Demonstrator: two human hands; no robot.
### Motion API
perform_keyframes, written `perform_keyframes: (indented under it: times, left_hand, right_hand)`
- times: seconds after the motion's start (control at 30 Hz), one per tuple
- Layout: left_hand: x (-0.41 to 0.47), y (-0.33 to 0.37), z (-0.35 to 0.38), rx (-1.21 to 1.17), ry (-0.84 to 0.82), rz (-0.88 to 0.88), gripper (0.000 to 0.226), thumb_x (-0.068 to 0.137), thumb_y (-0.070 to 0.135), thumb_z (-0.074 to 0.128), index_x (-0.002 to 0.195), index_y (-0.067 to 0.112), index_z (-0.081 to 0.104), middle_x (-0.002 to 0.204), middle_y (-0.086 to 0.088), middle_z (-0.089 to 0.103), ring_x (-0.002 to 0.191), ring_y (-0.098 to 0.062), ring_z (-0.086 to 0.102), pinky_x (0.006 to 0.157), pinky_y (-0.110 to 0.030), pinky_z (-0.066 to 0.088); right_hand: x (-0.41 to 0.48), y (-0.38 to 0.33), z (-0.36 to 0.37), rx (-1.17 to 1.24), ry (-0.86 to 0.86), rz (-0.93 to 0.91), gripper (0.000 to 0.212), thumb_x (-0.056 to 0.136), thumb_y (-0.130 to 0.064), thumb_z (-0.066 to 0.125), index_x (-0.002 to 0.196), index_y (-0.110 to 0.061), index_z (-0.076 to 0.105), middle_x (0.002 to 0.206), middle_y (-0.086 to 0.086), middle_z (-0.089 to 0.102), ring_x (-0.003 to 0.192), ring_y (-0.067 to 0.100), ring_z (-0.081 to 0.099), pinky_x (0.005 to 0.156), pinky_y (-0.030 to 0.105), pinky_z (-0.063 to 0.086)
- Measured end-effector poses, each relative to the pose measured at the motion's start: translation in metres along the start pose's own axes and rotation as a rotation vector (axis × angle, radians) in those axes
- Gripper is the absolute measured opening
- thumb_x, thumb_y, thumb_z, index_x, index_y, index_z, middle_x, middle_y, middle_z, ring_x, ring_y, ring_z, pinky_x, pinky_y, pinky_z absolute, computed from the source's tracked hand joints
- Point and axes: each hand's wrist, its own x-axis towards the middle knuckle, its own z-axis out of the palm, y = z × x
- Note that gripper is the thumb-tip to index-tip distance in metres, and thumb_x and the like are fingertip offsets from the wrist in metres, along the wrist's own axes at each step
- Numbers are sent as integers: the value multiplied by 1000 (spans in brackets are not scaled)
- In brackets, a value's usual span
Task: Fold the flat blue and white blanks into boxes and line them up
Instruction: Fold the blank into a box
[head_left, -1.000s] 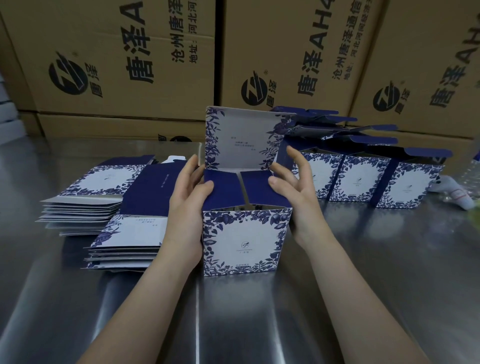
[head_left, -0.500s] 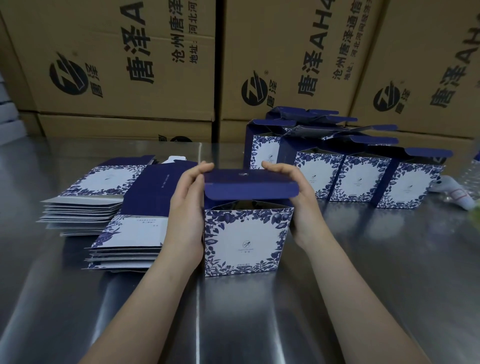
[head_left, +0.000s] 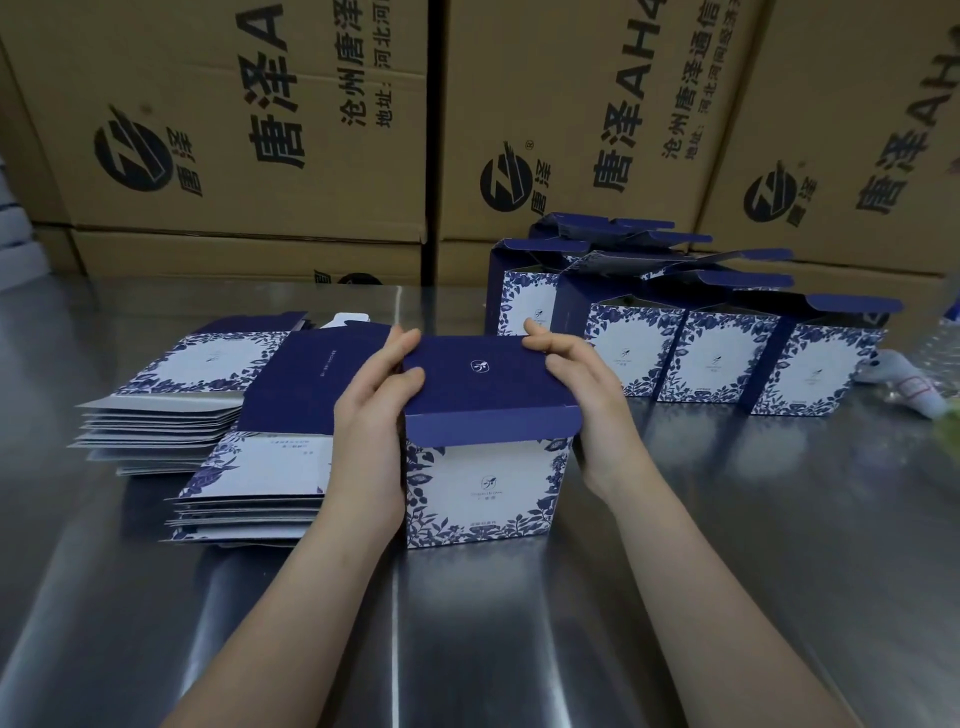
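On the box (head_left: 483, 493), lid (head_left: 478, 379) lowered further

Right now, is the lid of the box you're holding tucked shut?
Down but not tucked: the lid covers the box, and its front flap hangs outside instead of slotted in.

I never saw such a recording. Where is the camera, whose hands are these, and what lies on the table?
There is no machine here. A person wears one camera on the head, so you look forward and down at their two bare hands. The left hand and the right hand grip a blue and white box from both sides, with fingers on its dark lid. The box stands on a metal table. Left of it lie two stacks of flat blanks. Behind it, on the right, stands a row of folded boxes. At the back stand brown cartons.
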Motion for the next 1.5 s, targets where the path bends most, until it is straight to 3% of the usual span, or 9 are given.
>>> perform_keyframes:
  times: [0.13, 0.27, 0.37, 0.57, 0.73, 0.9, 1.07, 1.3, 1.5]
  left_hand:
    - [0, 1, -1, 145, 71, 79, 25, 96, 15, 60, 94, 31, 79, 125, 9, 68, 119, -10, 62, 105, -37, 48]
    - [-4, 3, 3, 264, 46, 140, 23, 99, 29, 58, 90, 32, 79, 114, 25, 67, 111, 14, 57, 95, -14, 42]
    - [-6, 3, 4, 339, -51, 135, 22, 97, 36, 58, 113, 29, 73, 129, 23, 59, 117, 20, 49, 86, 2, 39]
    - [-5, 1, 3, 477, -101, 106, 45, 95, 28, 62, 139, 33, 53, 154, 15, 40, 138, 2, 39, 115, -33, 37]
    - [-5, 2, 2, 591, -114, 270, 30, 95, 24, 63, 115, 47, 63, 156, 19, 32, 117, 35, 29, 94, 3, 32]
    - [-8, 1, -1, 695, -114, 461, 25, 90, 6, 67, 99, 29, 72, 134, 12, 57, 140, -3, 39, 92, 3, 30]
    - [-6, -3, 0, 716, -91, 518, 25, 88, 1, 69, 100, 23, 72, 122, 2, 65, 139, -17, 43, 94, 2, 30]
    - [-5, -7, 1, 752, -77, 536, 15, 88, 0, 69, 97, 10, 76, 119, 1, 66, 138, -21, 44, 93, 2, 30]
    - [-7, -6, 2, 658, -71, 455, 20, 87, 6, 72, 97, 23, 75, 121, 8, 66, 139, -6, 41, 100, -2, 30]
  right_hand:
    - [1, 1, 4, -3, 153, -27, 23, 96, -3, 51, 94, -17, 69, 121, 0, 63, 107, 8, 61, 92, 29, 48]
    - [2, -3, 5, -4, 239, -61, 27, 92, 3, 56, 91, -19, 72, 96, 3, 70, 92, 17, 62, 89, 38, 50]
    - [2, -4, 4, -24, 248, -76, 29, 91, 2, 57, 87, -22, 72, 92, -3, 71, 91, 15, 63, 89, 37, 51]
    - [2, -3, 0, -55, 115, -39, 14, 85, -17, 63, 91, -23, 73, 104, 6, 68, 95, 16, 62, 86, 35, 49]
    - [1, -1, -4, -165, -84, -35, 19, 72, -24, 74, 89, -31, 77, 136, -6, 51, 130, 8, 47, 102, 34, 45]
    - [0, -2, -7, -92, -108, -20, 21, 66, -24, 78, 87, -28, 79, 141, -6, 47, 132, 19, 46, 98, 39, 49]
    - [-2, -6, -5, -194, -158, -51, 22, 69, -19, 81, 88, -30, 79, 143, -14, 45, 135, 6, 40, 101, 39, 43]
    - [-2, -3, 4, -191, -81, -94, 25, 77, 0, 75, 79, -25, 78, 125, -4, 62, 122, 15, 55, 103, 48, 44]
    - [-2, -2, 2, -226, -112, -98, 20, 78, -5, 75, 82, -25, 77, 125, -4, 61, 121, 12, 55, 106, 50, 41]
